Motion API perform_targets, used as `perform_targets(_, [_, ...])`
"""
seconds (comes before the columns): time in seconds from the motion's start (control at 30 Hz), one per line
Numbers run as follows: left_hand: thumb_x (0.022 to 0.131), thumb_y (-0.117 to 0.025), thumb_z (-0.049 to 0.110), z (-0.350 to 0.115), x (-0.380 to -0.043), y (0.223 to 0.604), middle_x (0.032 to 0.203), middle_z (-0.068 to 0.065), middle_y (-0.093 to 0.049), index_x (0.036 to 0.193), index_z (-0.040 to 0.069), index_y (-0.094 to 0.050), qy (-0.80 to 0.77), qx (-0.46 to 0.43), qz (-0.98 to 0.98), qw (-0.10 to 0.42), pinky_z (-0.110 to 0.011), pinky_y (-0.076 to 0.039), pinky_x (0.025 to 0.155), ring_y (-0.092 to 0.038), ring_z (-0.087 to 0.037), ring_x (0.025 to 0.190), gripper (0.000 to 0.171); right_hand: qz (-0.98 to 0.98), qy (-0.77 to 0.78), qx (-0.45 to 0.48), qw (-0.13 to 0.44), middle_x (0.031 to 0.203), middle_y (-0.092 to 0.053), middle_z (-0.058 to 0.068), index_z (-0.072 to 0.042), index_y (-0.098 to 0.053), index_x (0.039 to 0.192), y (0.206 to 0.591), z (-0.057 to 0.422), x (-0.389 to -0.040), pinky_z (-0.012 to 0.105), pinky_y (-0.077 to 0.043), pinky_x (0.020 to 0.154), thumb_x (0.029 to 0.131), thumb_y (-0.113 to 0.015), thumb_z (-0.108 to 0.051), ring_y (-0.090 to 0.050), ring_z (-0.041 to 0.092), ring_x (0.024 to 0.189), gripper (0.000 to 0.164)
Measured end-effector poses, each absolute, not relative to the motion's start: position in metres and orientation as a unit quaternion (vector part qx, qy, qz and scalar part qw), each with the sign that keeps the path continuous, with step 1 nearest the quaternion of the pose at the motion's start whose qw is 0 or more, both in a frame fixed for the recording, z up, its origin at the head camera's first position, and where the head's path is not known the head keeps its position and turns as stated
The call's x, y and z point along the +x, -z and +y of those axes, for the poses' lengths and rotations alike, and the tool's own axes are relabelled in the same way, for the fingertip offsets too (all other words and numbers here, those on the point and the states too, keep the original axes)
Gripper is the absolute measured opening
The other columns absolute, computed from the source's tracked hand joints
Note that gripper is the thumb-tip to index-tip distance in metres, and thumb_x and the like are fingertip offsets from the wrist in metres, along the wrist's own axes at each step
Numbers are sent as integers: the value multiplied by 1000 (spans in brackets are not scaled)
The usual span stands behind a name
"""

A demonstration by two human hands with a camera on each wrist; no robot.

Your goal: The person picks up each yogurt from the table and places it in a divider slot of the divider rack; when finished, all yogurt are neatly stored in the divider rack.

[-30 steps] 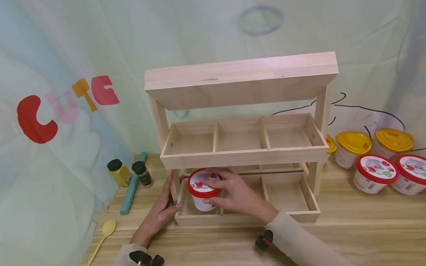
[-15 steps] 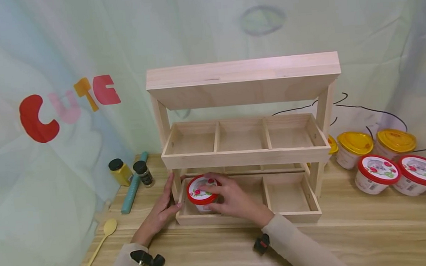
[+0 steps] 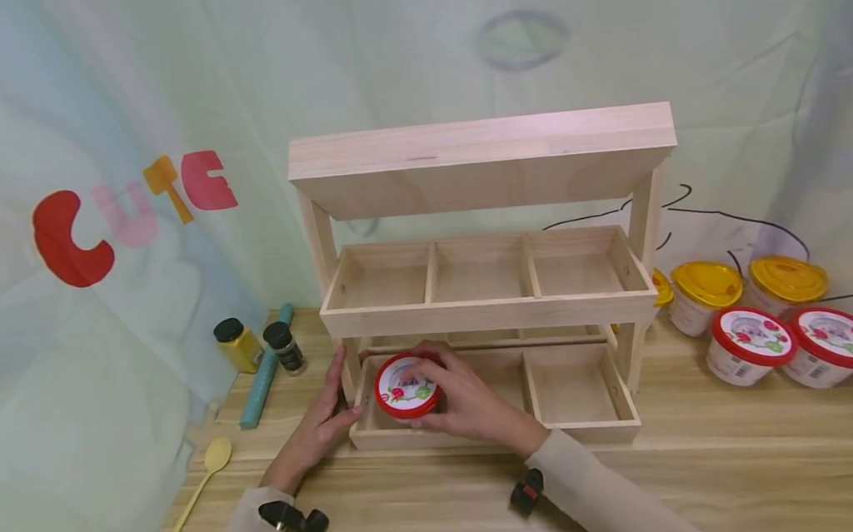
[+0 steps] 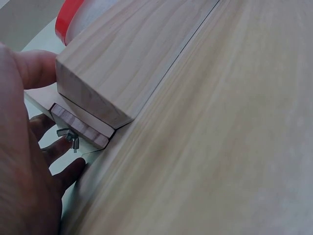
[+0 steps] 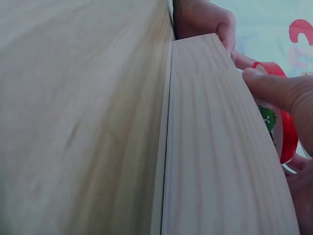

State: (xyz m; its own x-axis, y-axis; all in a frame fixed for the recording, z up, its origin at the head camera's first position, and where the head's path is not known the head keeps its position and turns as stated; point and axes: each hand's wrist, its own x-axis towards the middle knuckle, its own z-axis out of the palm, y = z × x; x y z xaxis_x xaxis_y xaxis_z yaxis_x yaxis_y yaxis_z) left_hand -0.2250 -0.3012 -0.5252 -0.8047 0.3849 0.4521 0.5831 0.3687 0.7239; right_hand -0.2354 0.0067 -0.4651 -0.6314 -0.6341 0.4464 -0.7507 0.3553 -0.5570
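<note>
A two-tier wooden shelf (image 3: pixel 491 318) with divided trays stands on the table. In the lower tray's left compartment is a white tub with a red-rimmed lid (image 3: pixel 406 386), tilted toward the front. My right hand (image 3: pixel 475 400) grips this tub from its right side, fingers over the lid and thumb low near the tray's front. The right wrist view shows the tub's red rim (image 5: pixel 289 132) behind the front board. My left hand (image 3: pixel 319 429) holds the shelf's lower left corner. In the left wrist view its thumb (image 4: pixel 39 68) is on the tray corner, fingers beside the leg and wing nut (image 4: pixel 70 137).
Two red-lidded tubs (image 3: pixel 752 345) and several yellow-lidded tubs (image 3: pixel 707 294) stand right of the shelf. At left are a yellow jar with a black lid (image 3: pixel 239 346), a small black-capped jar (image 3: pixel 284 348), a teal stick (image 3: pixel 259 388) and a yellow spoon (image 3: pixel 217 455).
The tub has gone lower in the left compartment and tipped so that its lid faces forward. My right hand moved with it; the left hand has stayed at the corner.
</note>
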Motion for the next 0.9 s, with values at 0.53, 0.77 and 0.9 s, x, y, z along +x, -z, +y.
perform_targets(0.53, [99, -63, 6, -310, -238, 543, 175, -20, -35, 174, 15, -3, 486, -330, -800, 119, -18, -16, 129, -25, -11, 165, 97, -835, -417, 350, 75, 161, -54, 10, -22, -57, 149, 450, 67, -217, 64, -45, 117, 79, -97, -30, -51, 31, 150, 81])
perform_targets(0.77, [99, -59, 1, -295, -221, 515, 169, -38, -31, 173, 12, 0, 485, -308, -812, 102, -5, -13, 122, -20, 12, 158, 96, -844, -390, 350, 111, 159, -55, 6, -28, -55, 150, 443, 102, -209, 61, -47, 116, 78, -96, -32, -55, 32, 145, 83])
perform_targets(0.9, [99, -57, -1, -293, -220, 515, 170, -38, -29, 173, 12, 1, 479, -296, -821, 98, -4, -12, 121, -18, 15, 157, 95, -846, -372, 356, 138, 157, -55, 9, -23, -56, 148, 438, 119, -205, 61, -51, 112, 79, -95, -31, -57, 33, 143, 81])
